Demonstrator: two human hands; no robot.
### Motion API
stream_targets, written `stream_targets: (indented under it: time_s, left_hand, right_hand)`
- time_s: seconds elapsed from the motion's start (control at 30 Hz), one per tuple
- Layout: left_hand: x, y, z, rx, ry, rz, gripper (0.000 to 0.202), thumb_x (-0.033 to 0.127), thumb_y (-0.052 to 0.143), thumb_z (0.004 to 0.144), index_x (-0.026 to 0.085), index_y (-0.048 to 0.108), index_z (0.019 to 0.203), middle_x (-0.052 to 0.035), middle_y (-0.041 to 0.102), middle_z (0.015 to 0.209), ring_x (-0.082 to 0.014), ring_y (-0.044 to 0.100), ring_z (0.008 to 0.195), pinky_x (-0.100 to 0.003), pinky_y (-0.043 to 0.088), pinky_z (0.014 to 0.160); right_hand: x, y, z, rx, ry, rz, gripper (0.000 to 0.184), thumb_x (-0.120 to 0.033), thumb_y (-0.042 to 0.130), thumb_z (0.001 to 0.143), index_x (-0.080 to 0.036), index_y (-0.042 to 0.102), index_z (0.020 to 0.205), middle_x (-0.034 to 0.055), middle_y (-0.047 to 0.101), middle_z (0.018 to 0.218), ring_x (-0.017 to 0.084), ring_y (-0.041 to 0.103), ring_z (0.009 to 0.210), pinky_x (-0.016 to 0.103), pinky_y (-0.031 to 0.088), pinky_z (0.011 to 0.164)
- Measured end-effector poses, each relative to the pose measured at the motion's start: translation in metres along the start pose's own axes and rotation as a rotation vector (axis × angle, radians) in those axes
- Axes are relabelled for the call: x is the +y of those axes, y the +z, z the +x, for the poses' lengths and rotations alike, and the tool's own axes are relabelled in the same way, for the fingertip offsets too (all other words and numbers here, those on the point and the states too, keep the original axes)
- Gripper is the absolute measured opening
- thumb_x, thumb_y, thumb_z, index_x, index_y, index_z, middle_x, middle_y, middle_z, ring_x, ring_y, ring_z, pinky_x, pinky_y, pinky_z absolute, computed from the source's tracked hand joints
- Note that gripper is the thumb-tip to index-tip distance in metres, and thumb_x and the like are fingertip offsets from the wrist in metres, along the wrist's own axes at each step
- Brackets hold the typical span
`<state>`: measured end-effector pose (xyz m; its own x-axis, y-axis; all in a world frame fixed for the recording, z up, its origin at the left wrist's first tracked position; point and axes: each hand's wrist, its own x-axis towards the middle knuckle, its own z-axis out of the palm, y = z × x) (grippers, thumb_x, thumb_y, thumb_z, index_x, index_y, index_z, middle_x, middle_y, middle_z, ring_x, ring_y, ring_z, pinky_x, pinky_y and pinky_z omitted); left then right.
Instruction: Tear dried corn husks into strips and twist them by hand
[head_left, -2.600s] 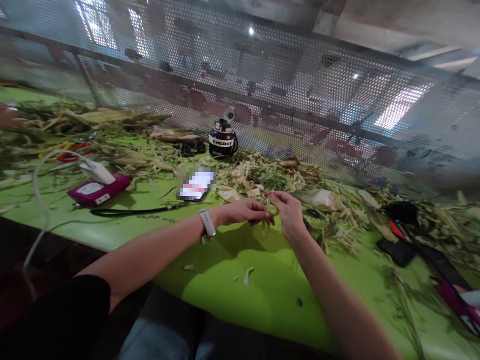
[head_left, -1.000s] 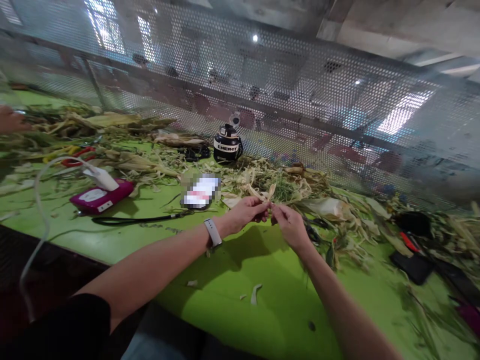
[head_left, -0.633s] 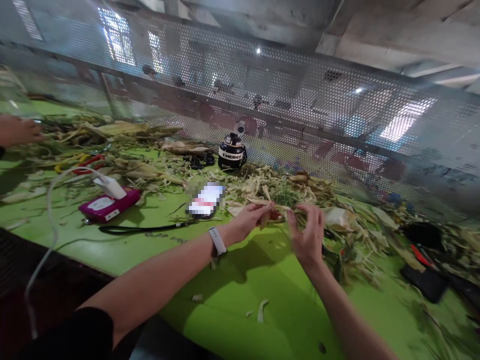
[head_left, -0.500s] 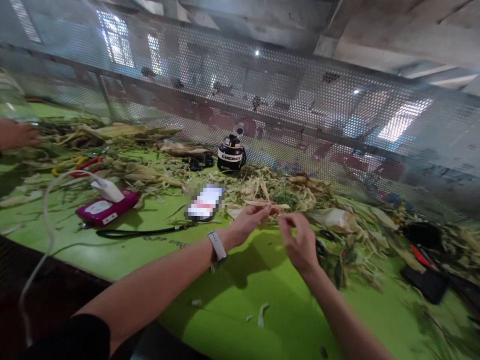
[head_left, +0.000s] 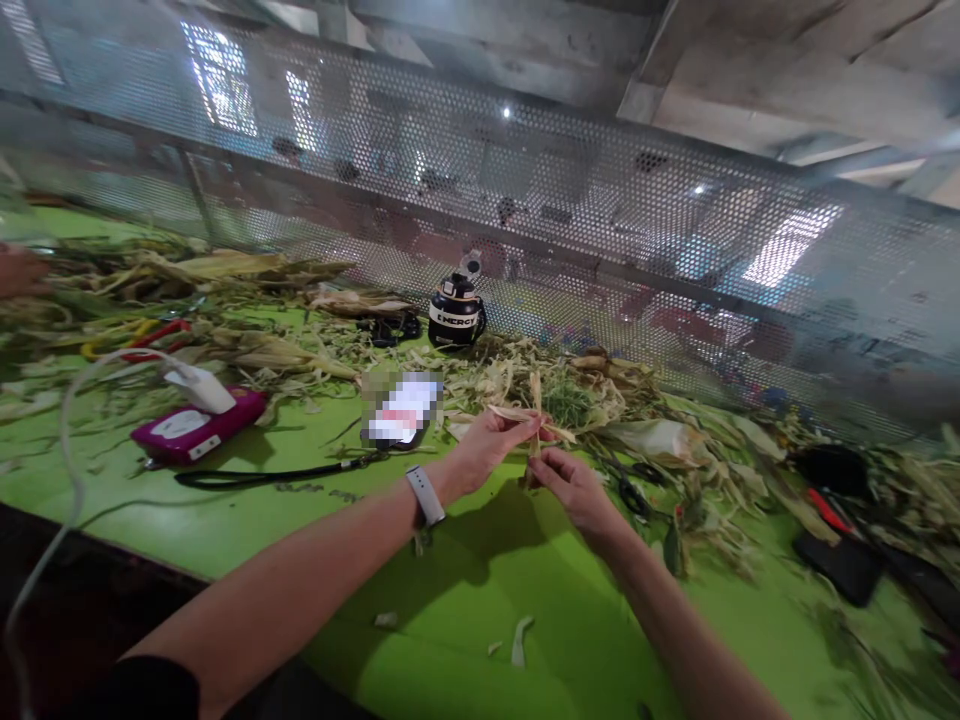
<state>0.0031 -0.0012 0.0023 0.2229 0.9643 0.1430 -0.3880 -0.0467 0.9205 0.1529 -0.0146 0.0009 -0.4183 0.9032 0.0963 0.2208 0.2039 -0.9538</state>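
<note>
Left hand (head_left: 486, 447): I pinch crossed, pale-tan dry husk strips (head_left: 510, 412).
Right hand (head_left: 571, 488): narrow pinch, one strip's lower end.
Strips: nearer me than round black white-banded bottle (head_left: 454, 318), right of it.
Risk: thin strip could tear if tugged; cross could open if left pinch slackens.

We seem to be in a handicraft workshop, to judge by the broad green worktable (head_left: 585, 640) strewn with husks (head_left: 240, 266), the red-handled scissors (head_left: 177, 328) lying among them, the perforated screen (head_left: 600, 210) behind and the bare grey ceiling (head_left: 765, 75).
</note>
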Motion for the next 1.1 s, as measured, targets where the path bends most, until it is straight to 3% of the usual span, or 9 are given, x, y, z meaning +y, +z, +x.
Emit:
stream_targets:
  time_s: [0.13,0.27,0.33,0.43,0.57,0.77,0.93,1.03,1.1]
  left_hand:
    - [-0.002,-0.001,0.002,0.021,-0.075,-0.103,0.025,0.032,0.074,0.067,0.015,0.067,0.084,-0.0020,0.063,0.075,-0.0126,0.056,0.073,-0.026,0.044,0.069]
    - [-0.003,0.001,0.001,0.031,-0.082,-0.048,0.024,0.038,0.069,0.070,0.016,0.062,0.078,0.0037,0.052,0.064,-0.0079,0.046,0.059,-0.021,0.037,0.057]
    - [-0.002,0.001,0.000,-0.007,-0.091,0.033,0.027,0.042,0.066,0.073,0.016,0.059,0.072,0.0053,0.046,0.057,-0.0067,0.038,0.052,-0.021,0.030,0.050]
    - [-0.003,0.001,0.000,-0.039,-0.065,0.170,0.031,0.045,0.061,0.076,0.016,0.055,0.069,0.0069,0.039,0.052,-0.0065,0.030,0.048,-0.022,0.022,0.047]
    - [-0.010,-0.002,0.004,0.007,-0.020,0.216,0.027,0.041,0.062,0.075,0.015,0.057,0.073,0.0050,0.045,0.059,-0.0078,0.035,0.054,-0.022,0.028,0.051]
    - [-0.016,-0.002,0.005,0.072,-0.051,0.151,0.028,0.039,0.067,0.069,0.014,0.058,0.073,0.0027,0.052,0.062,-0.0088,0.041,0.057,-0.024,0.031,0.055]
    - [-0.005,0.001,-0.001,-0.015,-0.169,-0.017,0.032,0.045,0.068,0.069,0.015,0.061,0.076,0.0020,0.054,0.064,-0.0079,0.043,0.057,-0.022,0.029,0.053]
    - [-0.002,0.002,-0.005,-0.102,-0.221,0.038,0.035,0.047,0.070,0.067,0.015,0.063,0.078,0.0015,0.056,0.063,-0.0070,0.041,0.054,-0.022,0.027,0.052]
    - [-0.004,0.003,-0.007,-0.185,-0.221,0.117,0.038,0.049,0.071,0.065,0.014,0.064,0.079,0.0020,0.055,0.061,-0.0065,0.040,0.051,-0.022,0.027,0.051]
  right_hand:
    - [-0.001,0.000,-0.004,0.056,-0.072,-0.144,0.034,-0.050,0.054,0.079,-0.019,0.055,0.065,0.0004,0.056,0.059,0.014,0.051,0.056,0.026,0.041,0.055]
    - [-0.008,-0.007,-0.009,0.497,-0.345,-0.586,0.024,-0.038,0.049,0.085,-0.020,0.056,0.070,0.0034,0.057,0.068,0.017,0.051,0.068,0.030,0.041,0.066]
    - [-0.010,-0.011,-0.009,0.616,-0.434,-0.736,0.019,-0.035,0.049,0.086,-0.020,0.057,0.079,0.0068,0.059,0.081,0.021,0.052,0.083,0.034,0.039,0.077]
    - [-0.007,-0.011,-0.006,0.427,-0.358,-0.779,0.025,-0.037,0.043,0.089,-0.020,0.055,0.074,0.0049,0.059,0.074,0.019,0.053,0.073,0.031,0.039,0.069]
    - [0.000,-0.002,-0.004,0.221,-0.308,-0.712,0.032,-0.033,0.036,0.091,-0.022,0.044,0.062,-0.0003,0.049,0.057,0.015,0.046,0.054,0.026,0.033,0.055]
    - [-0.003,0.003,-0.007,0.214,-0.310,-0.649,0.030,-0.033,0.039,0.089,-0.022,0.042,0.061,-0.0016,0.046,0.056,0.014,0.044,0.053,0.025,0.032,0.055]
    - [-0.010,-0.009,-0.009,0.278,-0.203,-0.471,0.037,-0.039,0.039,0.088,-0.020,0.040,0.056,-0.0025,0.042,0.053,0.012,0.040,0.052,0.024,0.030,0.052]
    - [-0.010,-0.019,-0.005,0.417,-0.079,-0.232,0.040,-0.051,0.039,0.086,-0.020,0.045,0.061,-0.0038,0.041,0.052,0.011,0.038,0.049,0.023,0.029,0.047]
    - [-0.008,-0.022,-0.001,0.407,0.007,-0.054,0.042,-0.058,0.043,0.082,-0.020,0.050,0.069,-0.0053,0.042,0.049,0.010,0.036,0.043,0.022,0.027,0.042]
